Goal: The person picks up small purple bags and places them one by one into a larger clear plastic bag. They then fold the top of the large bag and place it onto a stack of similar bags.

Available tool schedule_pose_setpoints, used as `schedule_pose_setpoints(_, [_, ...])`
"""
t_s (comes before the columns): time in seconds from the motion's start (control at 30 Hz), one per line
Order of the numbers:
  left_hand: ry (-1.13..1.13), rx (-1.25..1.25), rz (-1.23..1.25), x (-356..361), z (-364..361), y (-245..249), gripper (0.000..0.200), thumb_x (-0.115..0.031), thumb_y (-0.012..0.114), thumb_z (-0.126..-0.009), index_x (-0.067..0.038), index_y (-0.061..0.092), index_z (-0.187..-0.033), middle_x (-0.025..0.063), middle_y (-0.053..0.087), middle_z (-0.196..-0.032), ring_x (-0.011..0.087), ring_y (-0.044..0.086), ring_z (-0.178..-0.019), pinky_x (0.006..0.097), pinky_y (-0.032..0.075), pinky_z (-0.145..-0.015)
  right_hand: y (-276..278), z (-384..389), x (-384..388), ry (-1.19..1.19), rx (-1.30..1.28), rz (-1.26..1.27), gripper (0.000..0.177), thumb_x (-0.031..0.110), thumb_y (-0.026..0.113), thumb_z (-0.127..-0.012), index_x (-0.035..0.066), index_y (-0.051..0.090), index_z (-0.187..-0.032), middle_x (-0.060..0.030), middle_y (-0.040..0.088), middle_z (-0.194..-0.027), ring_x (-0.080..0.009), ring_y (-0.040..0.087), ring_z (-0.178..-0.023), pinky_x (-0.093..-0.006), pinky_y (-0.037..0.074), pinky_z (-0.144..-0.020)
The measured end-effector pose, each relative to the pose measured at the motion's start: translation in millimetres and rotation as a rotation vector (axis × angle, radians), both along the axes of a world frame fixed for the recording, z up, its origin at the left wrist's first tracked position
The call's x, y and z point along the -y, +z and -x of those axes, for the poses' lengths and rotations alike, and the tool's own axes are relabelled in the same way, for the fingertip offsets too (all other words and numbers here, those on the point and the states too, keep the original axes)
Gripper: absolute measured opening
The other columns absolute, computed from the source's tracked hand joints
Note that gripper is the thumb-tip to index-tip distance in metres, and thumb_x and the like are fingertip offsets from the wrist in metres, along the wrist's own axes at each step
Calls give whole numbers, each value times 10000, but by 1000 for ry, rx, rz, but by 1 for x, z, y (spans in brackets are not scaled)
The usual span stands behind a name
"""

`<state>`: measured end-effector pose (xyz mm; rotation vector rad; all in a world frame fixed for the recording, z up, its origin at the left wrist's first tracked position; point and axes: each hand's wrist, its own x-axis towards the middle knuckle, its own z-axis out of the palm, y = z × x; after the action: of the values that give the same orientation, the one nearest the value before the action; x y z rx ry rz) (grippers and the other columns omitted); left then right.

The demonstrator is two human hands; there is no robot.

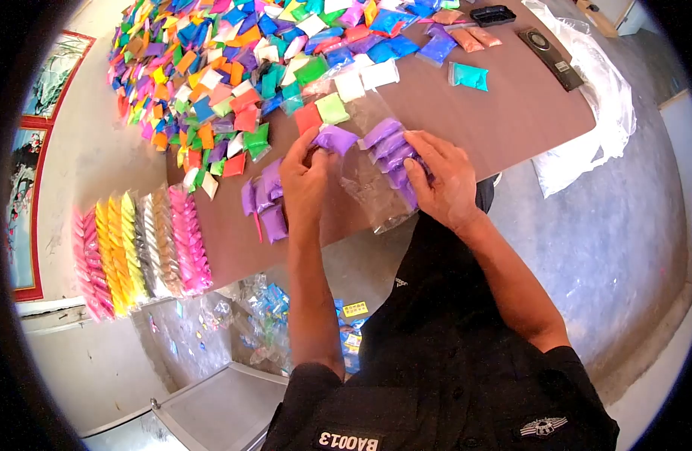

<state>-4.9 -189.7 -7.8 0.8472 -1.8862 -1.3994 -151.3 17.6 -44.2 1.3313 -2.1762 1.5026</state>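
Note:
My left hand [307, 177] pinches a small purple packet [335, 140] between thumb and fingers, just left of a clear plastic bag [372, 195]. Over the bag's right side, my right hand [440, 173] presses its fingers onto a stacked row of purple packets [391, 154] that overlap one another. Several more loose purple packets [271, 188] lie on the brown table beside my left wrist. Beyond my left hand sit a red packet [308, 119], a light green packet [332, 109] and white packets [380, 74].
A large heap of mixed-colour packets [211, 68] covers the table's far left. Filled long bags in pink, yellow, white and brown [139, 248] line the left edge. A teal packet [468, 77], a dark box [550, 59] and white plastic sheeting [586, 98] are at the right.

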Motion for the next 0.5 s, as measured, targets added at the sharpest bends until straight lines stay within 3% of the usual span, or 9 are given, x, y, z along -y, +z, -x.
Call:
schedule_pose_setpoints(0.13, [8,9,33,-6,24,-2,402,-21,685,-1033,78,682,-1422,100,771,-1148,136,728,-912,284,613,-818,0,0,0,5,16,-11,387,187,750,-972,60,741,-1337,-155,754,-1324,-351,726,-1185,-470,556,-1001])
schedule_pose_setpoints(0.23, [68,16,-3,-7,34,-8,313,-30,726,-1010,58,754,-1309,96,796,-1133,151,749,-918,293,617,-846,3,0,0,-6,14,-28,390,190,753,-971,60,740,-1339,-148,752,-1331,-351,724,-1191,-474,554,-1009])
schedule_pose_setpoints(0.3, [-6,142,290,-6,38,-13,292,-59,778,-981,32,782,-1258,135,807,-1111,182,768,-879,324,621,-821,4,0,0,-5,21,-28,393,192,755,-971,61,739,-1341,-146,751,-1336,-350,723,-1195,-476,552,-1014])
schedule_pose_setpoints(0.5, [-64,203,508,-19,47,1,236,-105,836,-928,-21,804,-1147,184,791,-1082,288,789,-916,381,618,-836,3,0,-1,2,33,-37,403,198,759,-972,60,736,-1350,-147,746,-1348,-347,719,-1208,-479,544,-1025])
